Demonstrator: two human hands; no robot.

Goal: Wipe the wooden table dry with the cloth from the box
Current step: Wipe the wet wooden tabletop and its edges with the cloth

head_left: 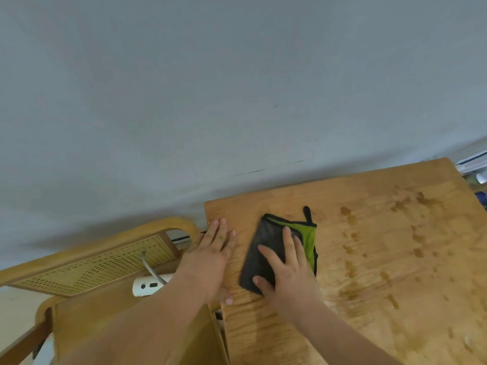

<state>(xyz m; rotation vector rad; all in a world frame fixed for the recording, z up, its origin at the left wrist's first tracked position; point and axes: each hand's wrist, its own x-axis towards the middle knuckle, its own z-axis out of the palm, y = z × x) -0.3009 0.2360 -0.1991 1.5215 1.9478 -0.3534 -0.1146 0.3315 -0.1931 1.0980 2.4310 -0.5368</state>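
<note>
Closest to the person, the right hand (286, 270) lies flat with fingers spread, pressing down on the cloth (276, 248) rather than gripping it. The cloth is dark grey with a green flap folded over and a small loop at its far corner, and it sits on the left part of the wooden table (382, 325). Just beside it, the left hand (213, 256) rests open and palm-down at the table's left edge, holding nothing, seemingly to steady the body.

The cloth is plainly out and at work, so fetching it looks finished; no box is in sight. The wood around the hands looks fairly dry. To the right, though, darker wet blotches and streaks (353, 275) run from the near side towards the far corner, so I'd say most of the wiping is still to do.

Off to the left, a cane-backed chair (92, 262) with a white power strip (150, 284) on it stands against the table, and beyond that a grey wall (237, 88).
</note>
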